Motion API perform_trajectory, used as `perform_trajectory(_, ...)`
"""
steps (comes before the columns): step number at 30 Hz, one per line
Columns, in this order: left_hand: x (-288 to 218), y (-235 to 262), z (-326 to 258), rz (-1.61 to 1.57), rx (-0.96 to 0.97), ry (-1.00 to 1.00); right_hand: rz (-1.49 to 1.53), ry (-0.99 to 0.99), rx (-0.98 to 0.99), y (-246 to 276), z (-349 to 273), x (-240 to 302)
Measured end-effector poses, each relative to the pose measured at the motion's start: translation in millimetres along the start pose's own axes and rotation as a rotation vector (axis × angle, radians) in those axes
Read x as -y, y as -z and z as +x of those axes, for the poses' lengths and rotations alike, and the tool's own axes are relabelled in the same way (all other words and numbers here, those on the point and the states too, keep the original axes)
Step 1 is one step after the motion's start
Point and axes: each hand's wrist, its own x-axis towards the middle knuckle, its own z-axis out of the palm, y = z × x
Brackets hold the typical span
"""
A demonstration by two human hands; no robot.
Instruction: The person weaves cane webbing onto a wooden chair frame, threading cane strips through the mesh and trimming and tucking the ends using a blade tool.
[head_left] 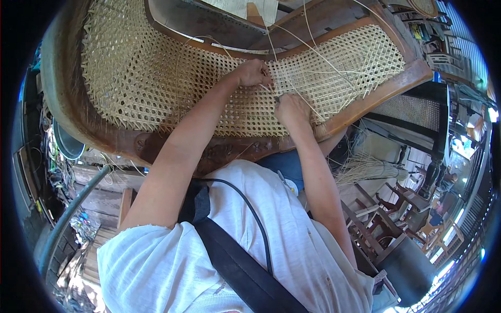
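A curved wooden frame (pixel 365 101) with woven cane webbing (pixel 172 88) lies across in front of me. At the middle of the weave, my left hand (pixel 254 73) is closed, its fingers pinching a thin pale cane strand (pixel 265 87) at the surface. Just to the right and nearer, my right hand (pixel 294 110) is curled against the webbing. A small dark piece (pixel 278 98) shows at its fingertips, too small to name. Loose cane strands (pixel 324 58) arch over the right part of the weave, where the pattern is more open than at the left.
A bundle of loose cane strands (pixel 368 169) lies to the right, below a dark-framed caned piece (pixel 412 112). Wooden chair frames (pixel 402 203) and a dark cylindrical container (pixel 407 268) stand at lower right. A metal pipe (pixel 70 216) slants up at left.
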Motion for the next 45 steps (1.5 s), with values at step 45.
perform_trajectory(45, -20.5, -3.1, 4.4, 0.121, 0.239, -0.070, 0.208, -0.161, 0.047, 17.3, -10.7, -14.3)
